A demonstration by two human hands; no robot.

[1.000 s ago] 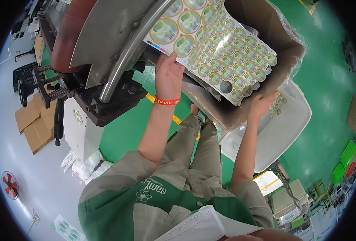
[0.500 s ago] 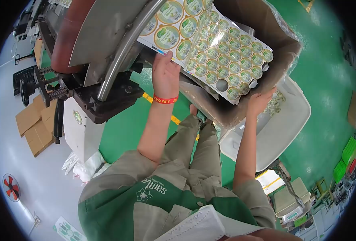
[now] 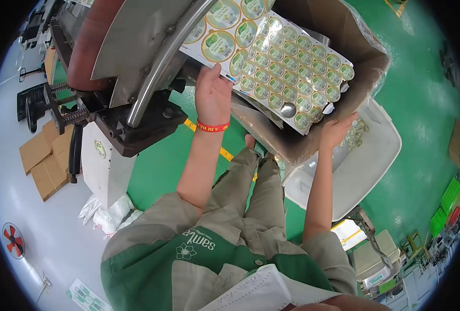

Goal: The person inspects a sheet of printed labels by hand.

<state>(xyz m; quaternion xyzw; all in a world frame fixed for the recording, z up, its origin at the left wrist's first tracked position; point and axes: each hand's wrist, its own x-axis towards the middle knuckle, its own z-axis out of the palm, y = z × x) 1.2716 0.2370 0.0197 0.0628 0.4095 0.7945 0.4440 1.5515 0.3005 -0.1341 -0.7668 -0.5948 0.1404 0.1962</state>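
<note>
Glossy printed card makes up the one label sheet (image 3: 287, 62), a single sheet carrying rows of small round green labels too many to count surely, plus about five larger round labels at its upper left end. It slopes from the metal machine (image 3: 131, 46) down into one brown cardboard box (image 3: 364, 57) lined with clear plastic. At least two labels near the sheet's lower edge look blank or silvery.

The person's left hand (image 3: 213, 93), a red wristband (image 3: 213, 126) on that wrist, reaches up to the sheet's near edge, fingers curled onto or under it; whether they pinch it cannot be told. The right hand (image 3: 336, 132) is open, fingers spread, pressed against the box's lower corner just beneath the sheet's low end, gripping nothing that shows.

One white plastic tub (image 3: 364, 166) sits below the box, holding a small cluster of loose round labels (image 3: 355, 132) beside the right hand. Flattened cardboard pieces (image 3: 46, 160), roughly three, lie on the pale floor at the left, well apart from both hands.
</note>
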